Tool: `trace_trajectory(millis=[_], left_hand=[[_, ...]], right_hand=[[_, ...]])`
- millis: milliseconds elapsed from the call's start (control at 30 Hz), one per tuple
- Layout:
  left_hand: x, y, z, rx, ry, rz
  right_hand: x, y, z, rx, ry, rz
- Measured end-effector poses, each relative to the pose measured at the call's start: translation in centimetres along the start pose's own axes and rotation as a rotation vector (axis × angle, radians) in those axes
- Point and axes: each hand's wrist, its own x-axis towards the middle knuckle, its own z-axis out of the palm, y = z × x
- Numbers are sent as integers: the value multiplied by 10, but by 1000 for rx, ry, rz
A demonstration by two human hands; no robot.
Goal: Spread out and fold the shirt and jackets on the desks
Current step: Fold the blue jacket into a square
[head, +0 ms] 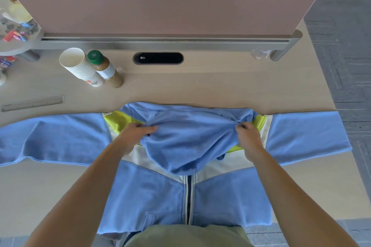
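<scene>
Left hand [133,136] has its fingers curled tight, pinching a bunch of blue cloth at the left edge of the hood [186,142]. Right hand [248,136] mirrors it, thumb and fingers nipped together on the hood's right edge. Between the two grips the hood is pulled taut and lies folded over the chest of the jacket [152,192].

The jacket itself lies flat on the counter [220,86], front up, zip [188,196] closed and running toward the person. Blue body, white and lime bands at the shoulders. Both sleeves are spread straight out, the left sleeve [50,138] and the right sleeve [307,136]; the right cuff reaches the counter's edge.

Beyond the jacket's left sleeve lies a grey ruler [32,103]. Farther back from there, a stack of paper cups [80,67] touches a green-capped bottle [105,69]. Straight behind the hood sits a dark cable slot [158,58], and behind that a pink divider panel [160,2].
</scene>
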Motion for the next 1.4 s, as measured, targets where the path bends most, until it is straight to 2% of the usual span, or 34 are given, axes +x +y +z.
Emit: trace_trajectory(millis=[67, 133, 233, 300, 367, 433, 500, 567, 600, 633, 700, 767, 833, 900, 1033, 1100, 1133, 1200, 1233, 1267, 1333, 1400], left_hand=[[-1, -5, -12, -295, -103, 12], [-8, -14, -13, -405, -94, -14], [-12, -30, 1, -295, 2, -88], [-6, -39, 10, -274, 82, -91], [-1, -42, 13, -307, 233, -75], [-3, -33, 13, -470, 366, -17], [-9, -22, 8, -722, 398, 36], [-9, -19, 2, -865, 415, 54], [-9, -21, 1, -792, 456, 43], [-9, -23, 2, -597, 525, 26], [-14, -30, 11, -29, 640, 59], [-18, -39, 27, 362, 600, 151], [-14, -45, 40, 489, 470, 139], [-9, -45, 46, 456, 401, 47], [-1, -38, 49, 528, 401, 147], [-10, -24, 57, 339, 349, 264], [-15, -14, 61, 85, 276, 299], [-26, 7, 61, -553, 35, 242], [-27, 13, 58, -808, -69, 180], [-24, 15, 55, -956, -97, 116], [-17, 9, 49, -947, 39, 10], [-9, -5, 48, -735, 232, -69]], right_hand=[[-2, -2, -12, 195, -34, 81], [-1, 8, -16, 232, -38, 140], [-6, 29, -11, 80, -45, 227], [-11, 38, -5, 151, -92, 287], [-15, 39, 0, 296, -109, 301], [-15, 36, 3, 513, -117, 322], [-15, 33, 5, 686, -120, 349], [-16, 34, 7, 784, -125, 361], [-18, 35, 8, 808, -114, 366], [-20, 37, 10, 818, -95, 381], [-24, 42, 11, 746, -34, 421], [-26, 48, 15, 591, 26, 436], [-29, 48, 21, 411, 117, 360], [-31, 48, 25, 243, 176, 216], [-33, 36, 33, 154, -27, 163], [-31, 26, 32, 264, -70, 183], [-32, 18, 30, 404, -126, 196], [-32, 6, 25, 719, -263, 223], [-31, 2, 24, 845, -292, 222], [-29, 3, 23, 935, -291, 230], [-24, 8, 25, 896, -184, 278], [-22, 16, 28, 706, -77, 366]])
